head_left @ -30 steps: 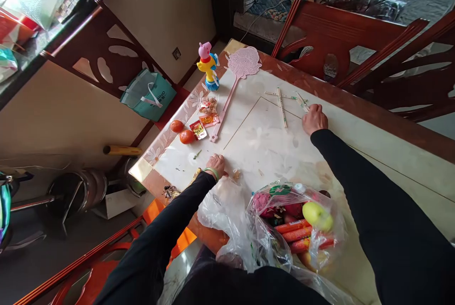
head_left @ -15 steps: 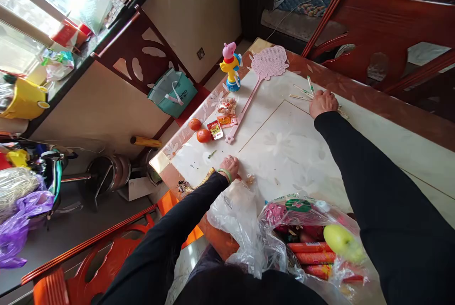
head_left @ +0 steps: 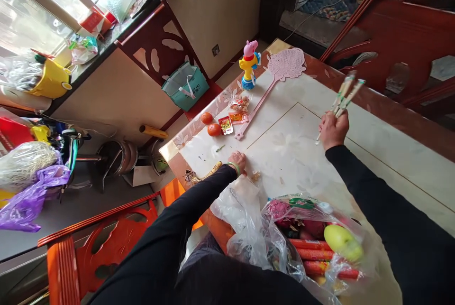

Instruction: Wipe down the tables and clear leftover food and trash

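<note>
My right hand (head_left: 334,129) is closed round a bundle of thin white-and-green wrapped sticks (head_left: 344,94), raised over the right part of the table. My left hand (head_left: 238,161) rests near the table's front edge with its fingers curled down, at the top of a crumpled clear plastic bag (head_left: 241,205); whether it grips the bag is hard to tell. Right of that bag, an open clear bag holds a green-yellow fruit (head_left: 343,242), red-wrapped sticks (head_left: 311,254) and a pink-red fruit (head_left: 276,211).
On the table (head_left: 284,153) lie a pink fly swatter (head_left: 287,64), two tomatoes (head_left: 213,129), small packets (head_left: 225,125) and a banana (head_left: 209,172). A pig toy (head_left: 249,65) stands at the back. Chairs stand around, one with a teal bag (head_left: 186,87).
My right hand has gathered the sticks that lay on the table and lifted them. The view has shifted, while my left hand stays by the plastic bag.
</note>
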{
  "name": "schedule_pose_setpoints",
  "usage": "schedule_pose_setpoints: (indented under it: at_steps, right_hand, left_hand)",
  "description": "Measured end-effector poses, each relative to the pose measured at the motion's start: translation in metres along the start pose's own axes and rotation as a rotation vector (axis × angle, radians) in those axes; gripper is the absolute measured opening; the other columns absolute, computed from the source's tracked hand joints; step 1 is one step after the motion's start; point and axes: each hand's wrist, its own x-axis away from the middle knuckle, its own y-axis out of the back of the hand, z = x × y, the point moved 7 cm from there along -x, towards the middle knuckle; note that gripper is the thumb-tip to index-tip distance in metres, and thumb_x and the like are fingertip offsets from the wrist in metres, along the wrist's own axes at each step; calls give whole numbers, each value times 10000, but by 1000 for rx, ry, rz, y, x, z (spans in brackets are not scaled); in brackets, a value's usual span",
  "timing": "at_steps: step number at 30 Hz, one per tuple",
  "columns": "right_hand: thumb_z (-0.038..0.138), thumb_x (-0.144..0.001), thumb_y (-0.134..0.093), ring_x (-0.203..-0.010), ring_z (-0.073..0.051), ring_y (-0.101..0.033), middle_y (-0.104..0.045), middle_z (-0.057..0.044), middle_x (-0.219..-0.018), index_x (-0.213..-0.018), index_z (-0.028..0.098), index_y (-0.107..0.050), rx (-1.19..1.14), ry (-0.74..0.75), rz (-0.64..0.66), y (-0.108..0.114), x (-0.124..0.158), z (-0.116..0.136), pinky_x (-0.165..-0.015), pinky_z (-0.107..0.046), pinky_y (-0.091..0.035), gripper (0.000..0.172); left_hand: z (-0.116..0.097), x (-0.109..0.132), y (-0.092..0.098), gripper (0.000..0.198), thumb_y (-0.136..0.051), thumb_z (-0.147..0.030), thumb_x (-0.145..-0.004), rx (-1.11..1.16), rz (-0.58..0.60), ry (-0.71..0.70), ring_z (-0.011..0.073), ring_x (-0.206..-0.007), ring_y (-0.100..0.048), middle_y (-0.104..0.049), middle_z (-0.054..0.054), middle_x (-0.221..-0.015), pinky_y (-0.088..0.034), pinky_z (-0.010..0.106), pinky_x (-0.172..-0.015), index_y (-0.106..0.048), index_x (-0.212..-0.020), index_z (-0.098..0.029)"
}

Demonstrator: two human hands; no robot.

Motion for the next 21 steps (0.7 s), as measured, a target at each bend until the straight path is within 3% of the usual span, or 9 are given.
schedule_pose_setpoints:
  at_steps: [2,5,11,13,16,21]
  right_hand:
    - [219,-1003,-405,-698,-166,-557,-530,7,-813,-969,263,-409,-280,154,-49,4,25,18,-815,-357,-541,55]
    - [405,-1018,-440,-880,-209,-636,-611,-51,-934,-970,249,-479,-331,263,-35,-1,62,19,-950,-436,-556,168]
    - [434,-1001,-389,-999,-262,-677,-667,-100,-1006,-1002,256,-480,-155,151,102,-27,88,-22,-1002,-503,-559,201]
    - [424,-994,-378,-927,-246,-677,-654,-80,-953,-990,254,-496,-97,104,133,-34,84,-25,-964,-471,-574,207]
    - [458,-928,-500,-804,-225,-643,-639,-43,-836,-922,241,-541,19,-92,208,-52,77,-28,-874,-421,-591,221]
    - [475,-789,-756,-772,-209,-657,-643,-13,-732,-856,211,-632,-24,-373,385,-120,94,-6,-736,-308,-582,300]
  left_hand:
    - [-1,0,1,789,-942,-468,-787,16,4,-2,383,-1259,-641,-652,282,-1335,-497,416,-1045,-613,-1346,-18]
    - [0,0,1,786,-960,-438,-768,42,-4,3,375,-1266,-643,-668,282,-1320,-497,405,-1048,-620,-1335,-12]
    - [2,-3,-1,761,-981,-411,-735,76,-29,10,382,-1258,-647,-676,280,-1315,-506,429,-1052,-637,-1308,-46]
    - [2,-5,-3,758,-983,-403,-730,86,-34,7,383,-1246,-647,-676,273,-1303,-506,430,-1051,-638,-1305,-48]
    - [2,-8,-5,736,-982,-374,-727,101,-40,-1,390,-1246,-640,-672,266,-1284,-508,428,-1048,-640,-1290,-46]
    - [0,-8,-4,748,-986,-362,-716,115,-50,-19,397,-1242,-641,-671,274,-1290,-502,444,-1051,-634,-1294,-43]
